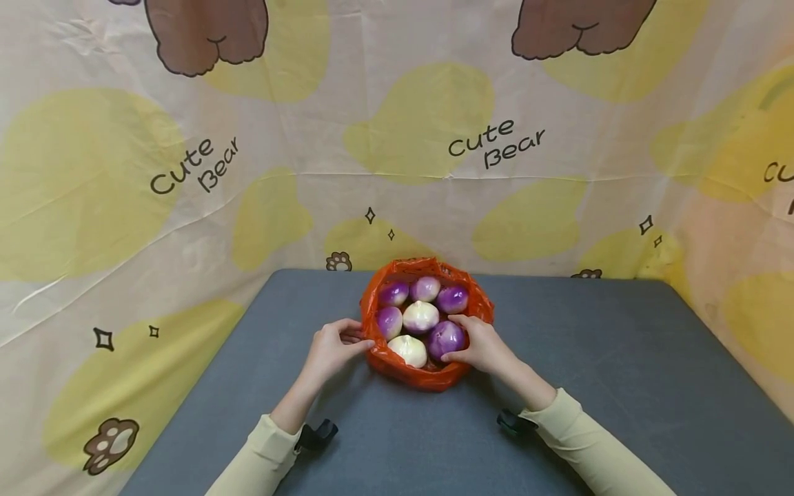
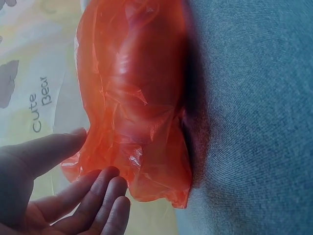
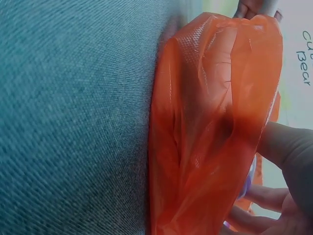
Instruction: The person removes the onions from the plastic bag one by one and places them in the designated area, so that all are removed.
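Note:
An orange-red plastic bag (image 1: 409, 377), its mouth rolled wide, stands on the grey table and holds several purple and whitish onions (image 1: 421, 317). My left hand (image 1: 331, 350) is at the bag's left rim, thumb over the edge and the other fingers along the outside; the left wrist view shows the bag's film (image 2: 142, 122) between them. Inside the bag at the front right, my right hand (image 1: 482, 346) grips a purple onion (image 1: 446, 339) between thumb and fingers. From the right wrist, the bag's side (image 3: 205, 137) hides most of that onion, and the thumb reaches over the rim.
The grey table (image 1: 589, 358) extends to both sides of the bag. Behind it hangs a printed cloth (image 1: 409, 124) with yellow patches and bear lettering. Dark wrist straps (image 1: 318, 435) sit below both sleeves' cuffs.

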The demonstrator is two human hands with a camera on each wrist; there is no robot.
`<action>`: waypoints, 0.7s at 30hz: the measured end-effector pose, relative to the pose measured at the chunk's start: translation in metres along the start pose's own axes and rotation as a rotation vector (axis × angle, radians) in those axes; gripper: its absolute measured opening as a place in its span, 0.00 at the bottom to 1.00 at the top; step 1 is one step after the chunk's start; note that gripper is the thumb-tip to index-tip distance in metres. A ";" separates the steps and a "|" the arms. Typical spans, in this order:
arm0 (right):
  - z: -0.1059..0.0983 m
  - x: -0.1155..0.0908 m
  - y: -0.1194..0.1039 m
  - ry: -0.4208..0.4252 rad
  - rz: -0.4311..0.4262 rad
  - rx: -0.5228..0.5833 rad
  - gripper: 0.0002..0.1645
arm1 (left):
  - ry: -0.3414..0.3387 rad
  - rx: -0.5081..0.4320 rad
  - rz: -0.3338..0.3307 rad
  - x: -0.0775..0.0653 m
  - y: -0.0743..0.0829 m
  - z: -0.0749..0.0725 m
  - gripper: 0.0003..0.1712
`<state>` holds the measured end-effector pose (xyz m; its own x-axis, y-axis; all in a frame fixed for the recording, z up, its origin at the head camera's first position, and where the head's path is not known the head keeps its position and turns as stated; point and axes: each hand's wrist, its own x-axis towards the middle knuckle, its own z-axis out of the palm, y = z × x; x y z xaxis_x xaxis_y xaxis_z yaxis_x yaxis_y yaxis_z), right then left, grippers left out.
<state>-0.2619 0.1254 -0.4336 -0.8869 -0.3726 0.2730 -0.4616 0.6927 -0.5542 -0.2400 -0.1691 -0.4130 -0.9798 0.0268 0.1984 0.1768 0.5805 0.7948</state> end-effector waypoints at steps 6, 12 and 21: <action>0.002 0.000 -0.001 -0.020 -0.006 0.002 0.46 | 0.001 0.002 0.000 0.000 0.000 0.001 0.18; 0.003 0.001 0.000 -0.021 -0.011 -0.009 0.46 | 0.004 -0.002 0.005 0.000 0.001 0.001 0.17; 0.002 0.002 0.001 -0.022 -0.015 -0.006 0.46 | 0.005 0.002 0.006 0.000 0.002 0.002 0.17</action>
<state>-0.2637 0.1240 -0.4357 -0.8794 -0.3965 0.2635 -0.4748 0.6904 -0.5458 -0.2399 -0.1659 -0.4124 -0.9782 0.0265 0.2059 0.1826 0.5820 0.7924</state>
